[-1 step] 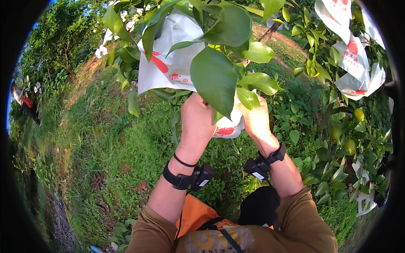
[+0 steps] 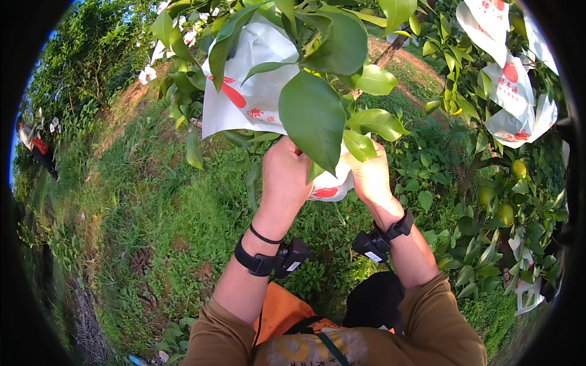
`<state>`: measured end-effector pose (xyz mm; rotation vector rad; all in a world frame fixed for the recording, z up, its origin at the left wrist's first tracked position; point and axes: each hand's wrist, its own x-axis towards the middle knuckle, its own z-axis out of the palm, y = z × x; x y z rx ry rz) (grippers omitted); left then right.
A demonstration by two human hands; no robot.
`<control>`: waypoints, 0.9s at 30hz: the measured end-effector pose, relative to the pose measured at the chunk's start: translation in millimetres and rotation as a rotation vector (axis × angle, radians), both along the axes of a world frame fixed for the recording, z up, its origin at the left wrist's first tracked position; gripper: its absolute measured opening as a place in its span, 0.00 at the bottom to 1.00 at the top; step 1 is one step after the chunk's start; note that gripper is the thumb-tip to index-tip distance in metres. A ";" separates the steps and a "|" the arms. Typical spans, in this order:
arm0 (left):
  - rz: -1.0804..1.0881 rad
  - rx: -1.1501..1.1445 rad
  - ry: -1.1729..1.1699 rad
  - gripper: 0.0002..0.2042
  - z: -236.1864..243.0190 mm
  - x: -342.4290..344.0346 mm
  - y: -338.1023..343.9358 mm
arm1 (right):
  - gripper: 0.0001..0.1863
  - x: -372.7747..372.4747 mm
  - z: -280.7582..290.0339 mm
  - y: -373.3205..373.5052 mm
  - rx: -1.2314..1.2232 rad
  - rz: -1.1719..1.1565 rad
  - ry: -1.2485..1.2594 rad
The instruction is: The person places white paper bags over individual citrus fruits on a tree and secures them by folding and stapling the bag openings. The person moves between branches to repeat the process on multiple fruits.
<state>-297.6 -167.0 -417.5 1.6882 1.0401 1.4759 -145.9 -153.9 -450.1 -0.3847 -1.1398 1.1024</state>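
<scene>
A white fruit bag with red print hangs under the leaves between my two hands. My left hand is closed at its left side, fingers curled inward and partly hidden behind a large green leaf. On the other side my right hand pinches the bag's upper part, its fingertips partly covered by smaller leaves. Whatever is inside this bag is hidden. Just above my left hand, a larger white bag with red print hangs among the leaves, apart from my grip.
More printed white bags hang on the tree at the right, with several yellow-green fruits below them. A thin branch rises behind the leaves. Grass covers the ground. Another person is far off at the left.
The leaves and the upper bag sit very slightly lower and farther right in the picture. Both hands keep their hold.
</scene>
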 end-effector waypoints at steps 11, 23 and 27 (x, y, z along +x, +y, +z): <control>0.079 0.041 -0.084 0.06 9.5 -9.3 -3.5 | 0.16 5.1 22.1 -22.7 0.067 -0.204 -0.245; 0.018 -0.032 -0.134 0.10 -4.3 -17.6 3.7 | 0.12 -5.7 41.4 -48.3 0.610 -1.037 -0.900; -0.078 0.026 -0.190 0.09 -5.9 -15.9 -0.2 | 0.09 -11.6 43.9 -44.6 0.653 -0.979 -0.836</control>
